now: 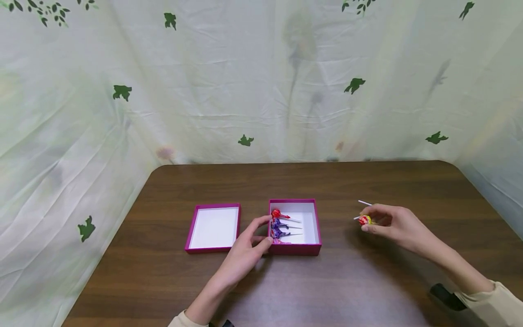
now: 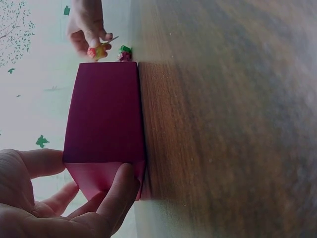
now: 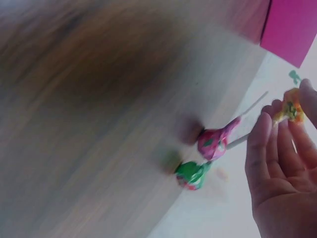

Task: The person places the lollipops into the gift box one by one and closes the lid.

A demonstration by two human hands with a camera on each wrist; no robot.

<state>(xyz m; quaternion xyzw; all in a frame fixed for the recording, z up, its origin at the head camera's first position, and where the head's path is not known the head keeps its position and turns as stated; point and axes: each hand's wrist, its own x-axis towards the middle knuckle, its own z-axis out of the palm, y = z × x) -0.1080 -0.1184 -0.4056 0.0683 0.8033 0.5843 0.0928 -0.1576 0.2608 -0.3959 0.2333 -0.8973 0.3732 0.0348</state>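
An open magenta box (image 1: 300, 249) with a white inside stands on the table, and my left hand (image 1: 246, 247) holds it at its left end, thumb and fingers against the walls. Along the box's left side lie a red lollipop (image 1: 276, 213), purple lollipops (image 1: 278, 233) and a pink wrapper, partly hidden by the front wall. To the right of the box, my right hand (image 1: 394, 227) pinches a red-and-yellow lollipop (image 1: 364, 220) above the table. Below that hand, a pink lollipop (image 3: 213, 144) and a green-wrapped lollipop (image 3: 190, 173) lie on the table.
A shallow box lid (image 1: 214, 227), white inside with magenta edges, lies left of the box. The brown wooden table (image 1: 327, 281) carries everything. A pale curtain (image 1: 261, 91) with green leaf shapes hangs behind and at both sides.
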